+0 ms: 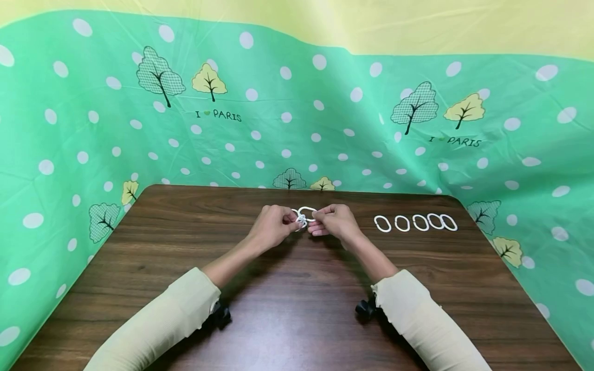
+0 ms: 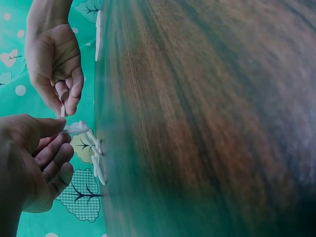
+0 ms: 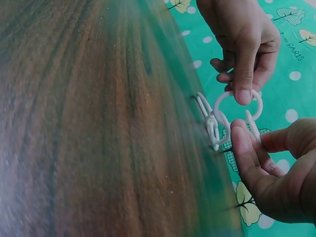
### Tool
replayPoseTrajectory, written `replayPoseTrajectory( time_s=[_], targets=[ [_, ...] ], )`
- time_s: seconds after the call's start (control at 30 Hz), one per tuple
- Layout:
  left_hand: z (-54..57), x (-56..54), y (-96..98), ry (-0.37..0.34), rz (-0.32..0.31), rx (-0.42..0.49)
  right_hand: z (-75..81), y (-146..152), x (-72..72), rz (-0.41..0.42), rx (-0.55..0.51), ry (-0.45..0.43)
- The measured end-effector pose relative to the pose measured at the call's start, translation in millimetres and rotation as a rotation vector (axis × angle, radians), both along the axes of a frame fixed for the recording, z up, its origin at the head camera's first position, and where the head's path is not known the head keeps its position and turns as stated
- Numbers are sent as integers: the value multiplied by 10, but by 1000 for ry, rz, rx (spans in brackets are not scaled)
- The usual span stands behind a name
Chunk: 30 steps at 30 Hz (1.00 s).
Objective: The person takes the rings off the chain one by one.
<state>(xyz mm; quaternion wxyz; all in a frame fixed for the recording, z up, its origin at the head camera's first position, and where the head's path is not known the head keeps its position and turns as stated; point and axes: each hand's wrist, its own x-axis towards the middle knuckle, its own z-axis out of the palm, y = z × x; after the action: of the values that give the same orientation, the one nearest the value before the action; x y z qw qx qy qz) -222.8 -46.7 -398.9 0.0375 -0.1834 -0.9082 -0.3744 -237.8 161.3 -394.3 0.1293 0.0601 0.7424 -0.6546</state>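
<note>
Over the far middle of the table, my left hand (image 1: 270,226) and right hand (image 1: 337,224) come close together. Thumb and fingers of the left hand pinch a white oval link (image 3: 217,104). From it hang more joined white links (image 3: 212,131), forming a short chain that reaches down by the tabletop. Between its thumb and fingers the right hand pinches another white link (image 1: 307,208), whose end meets the left hand's link in the right wrist view. Left fingers partly cover the joined links in the head view.
Several loose white oval links (image 1: 402,223) lie in a row on the brown wooden table (image 1: 297,299), right of the hands, the rightmost two overlapping. Green dotted fabric (image 1: 260,149) hangs behind the table's far edge and around its sides.
</note>
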Motion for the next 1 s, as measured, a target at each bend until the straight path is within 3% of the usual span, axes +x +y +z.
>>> replayPoseTrajectory(
  time_s=[1.0],
  targets=[
    [-69,10,-15,-32,-17,70,-78,7,16,-28,-45,-79]
  ],
)
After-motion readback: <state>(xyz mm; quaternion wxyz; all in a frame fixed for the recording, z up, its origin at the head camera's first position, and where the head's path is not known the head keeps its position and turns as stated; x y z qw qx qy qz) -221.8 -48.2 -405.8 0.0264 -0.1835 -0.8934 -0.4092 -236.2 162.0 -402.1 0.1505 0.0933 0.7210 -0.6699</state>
